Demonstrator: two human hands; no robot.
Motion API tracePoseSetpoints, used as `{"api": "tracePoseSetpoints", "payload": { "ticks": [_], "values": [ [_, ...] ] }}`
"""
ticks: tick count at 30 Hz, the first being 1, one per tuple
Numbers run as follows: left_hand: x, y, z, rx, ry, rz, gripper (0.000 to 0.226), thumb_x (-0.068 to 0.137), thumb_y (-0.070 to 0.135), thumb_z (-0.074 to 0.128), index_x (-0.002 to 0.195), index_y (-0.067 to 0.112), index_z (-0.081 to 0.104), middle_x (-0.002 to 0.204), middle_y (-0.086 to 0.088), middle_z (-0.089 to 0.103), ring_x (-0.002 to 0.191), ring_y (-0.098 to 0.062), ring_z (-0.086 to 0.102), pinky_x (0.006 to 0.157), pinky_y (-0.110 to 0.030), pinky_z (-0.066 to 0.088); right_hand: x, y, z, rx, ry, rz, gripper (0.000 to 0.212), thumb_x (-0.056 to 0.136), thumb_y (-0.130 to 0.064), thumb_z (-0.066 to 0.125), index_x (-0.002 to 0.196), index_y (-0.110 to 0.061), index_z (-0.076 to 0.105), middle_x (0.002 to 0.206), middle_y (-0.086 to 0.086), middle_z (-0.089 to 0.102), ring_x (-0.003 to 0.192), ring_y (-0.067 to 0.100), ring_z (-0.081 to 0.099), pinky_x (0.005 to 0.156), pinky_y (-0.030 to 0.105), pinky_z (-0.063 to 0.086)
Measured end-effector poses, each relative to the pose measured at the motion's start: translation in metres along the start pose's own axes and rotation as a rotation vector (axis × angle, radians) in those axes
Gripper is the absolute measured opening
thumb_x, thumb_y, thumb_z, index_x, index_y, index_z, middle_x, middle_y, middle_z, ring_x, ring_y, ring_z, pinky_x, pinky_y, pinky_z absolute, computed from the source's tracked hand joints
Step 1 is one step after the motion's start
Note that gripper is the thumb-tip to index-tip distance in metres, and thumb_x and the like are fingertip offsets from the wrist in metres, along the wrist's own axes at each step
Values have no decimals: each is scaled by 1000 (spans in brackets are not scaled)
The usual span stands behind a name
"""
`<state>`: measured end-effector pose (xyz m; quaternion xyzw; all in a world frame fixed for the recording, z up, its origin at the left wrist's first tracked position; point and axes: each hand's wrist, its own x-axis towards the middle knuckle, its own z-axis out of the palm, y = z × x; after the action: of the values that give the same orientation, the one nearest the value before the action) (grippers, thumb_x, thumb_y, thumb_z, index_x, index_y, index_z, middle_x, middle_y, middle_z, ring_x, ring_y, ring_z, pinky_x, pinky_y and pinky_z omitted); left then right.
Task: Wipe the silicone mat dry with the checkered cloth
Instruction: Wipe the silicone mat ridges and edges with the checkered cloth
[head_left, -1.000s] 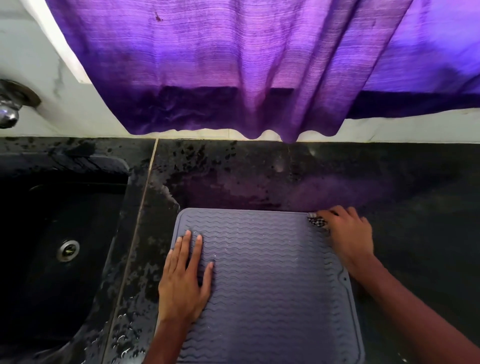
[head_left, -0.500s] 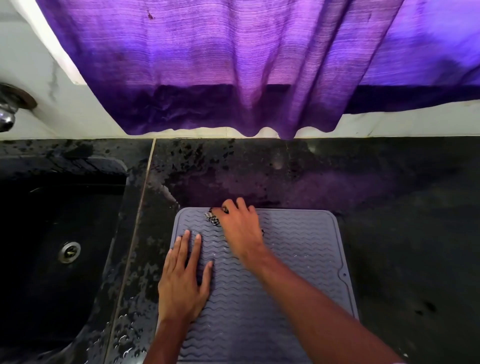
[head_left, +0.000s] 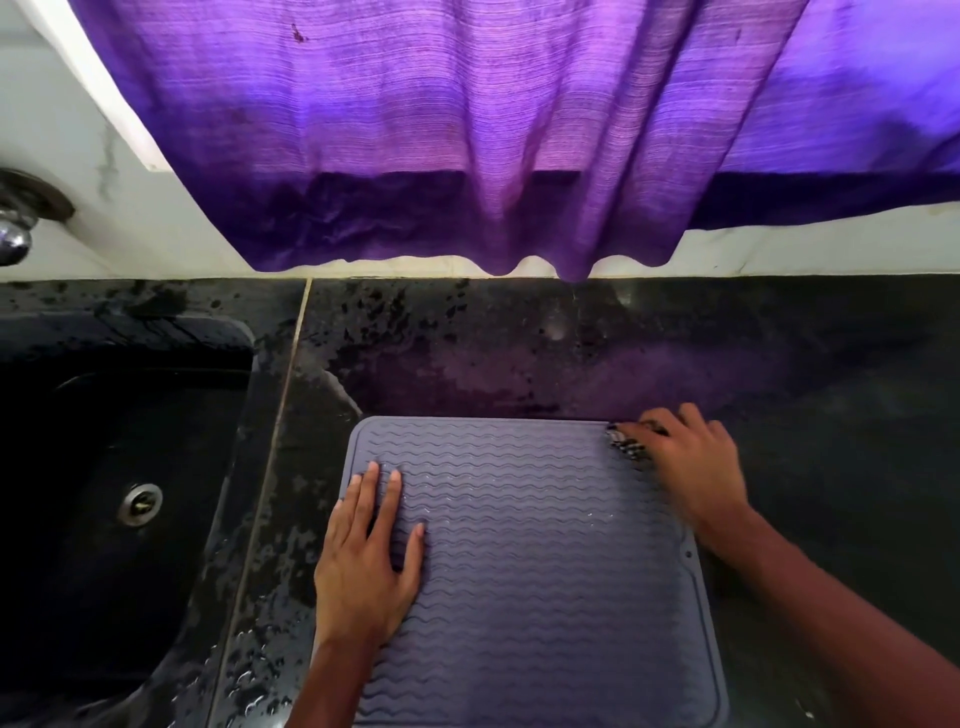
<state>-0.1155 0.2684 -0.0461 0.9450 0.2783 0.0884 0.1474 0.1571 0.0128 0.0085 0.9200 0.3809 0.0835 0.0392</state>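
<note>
Left hand (head_left: 366, 561) flat, fingers straight, pinning the silicone mat (head_left: 545, 571) at its left edge. Right hand (head_left: 685, 467) curled round the bunched checkered cloth (head_left: 626, 441), pressed at the mat's far right corner. Hands well apart. The rest of the mat lies left of and nearer than the cloth, droplets glinting mid-mat. Wet dark counter (head_left: 519, 353) around; sink (head_left: 218, 332) to the left.

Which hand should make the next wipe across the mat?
Right. The right hand grips the checkered cloth on the silicone mat, at its far right corner; the left hand lies flat on it.
</note>
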Motion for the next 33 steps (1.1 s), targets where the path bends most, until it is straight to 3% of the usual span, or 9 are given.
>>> {"api": "tracePoseSetpoints", "payload": {
  "ticks": [3, 6, 8, 12, 16, 24, 33],
  "values": [
    [0, 0, 0, 10, 4, -5, 69, 99, 55, 37, 158, 20, 36, 168, -2, 27, 154, -21, 25, 127, -26, 8, -5, 18, -12, -34, -111, 129, 38, 66, -7, 76, 101, -24, 75, 98, 4, 67, 87, 34, 55, 64, 43, 48],
    [0, 0, 1, 15, 15, -3, 69, 99, 54, 37, 158, 19, 36, 168, -3, 27, 154, -21, 25, 127, -29, 11, -2, 10, -25, -79, -226, 229, 36, 75, -11, 73, 106, -29, 73, 104, 0, 67, 98, 31, 55, 71, 42, 49],
    [-1, -1, 1, 20, 21, 3, 68, 100, 53, 38, 158, 19, 36, 168, -3, 27, 154, -21, 25, 127, -32, 15, 1, -2, -30, -20, -203, 219, 35, 79, -12, 69, 108, -31, 72, 104, -1, 66, 98, 30, 54, 71, 40, 50],
    [-1, 0, 3, 30, 35, 10, 67, 100, 52, 39, 157, 16, 38, 167, -5, 29, 154, -21, 27, 126, -36, 21, 21, -54, -42, 292, -167, 128, 50, 74, -7, 71, 117, -32, 66, 101, -1, 66, 93, 30, 55, 67, 39, 51],
    [0, -1, 4, 37, 31, -2, 71, 101, 52, 39, 156, 7, 38, 165, -9, 32, 153, -22, 29, 124, -38, 23, 64, -130, -43, 522, -203, -94, 57, 74, -4, 68, 120, -37, 62, 105, -6, 64, 93, 24, 53, 76, 38, 52],
    [1, 1, 3, 46, 23, -27, 75, 100, 54, 39, 155, 3, 39, 164, -10, 33, 153, -21, 28, 124, -34, 21, 110, -248, -48, 497, -245, -292, 46, 89, -6, 56, 128, -31, 59, 121, -4, 59, 109, 27, 45, 74, 37, 43],
    [1, -4, 8, 35, 13, -26, 76, 100, 57, 37, 157, 7, 35, 166, -7, 30, 153, -20, 29, 124, -37, 24, 98, -223, -39, 346, -222, -329, 51, 86, -3, 56, 129, -31, 59, 125, -8, 57, 115, 27, 42, 76, 37, 40]
  ]
}}
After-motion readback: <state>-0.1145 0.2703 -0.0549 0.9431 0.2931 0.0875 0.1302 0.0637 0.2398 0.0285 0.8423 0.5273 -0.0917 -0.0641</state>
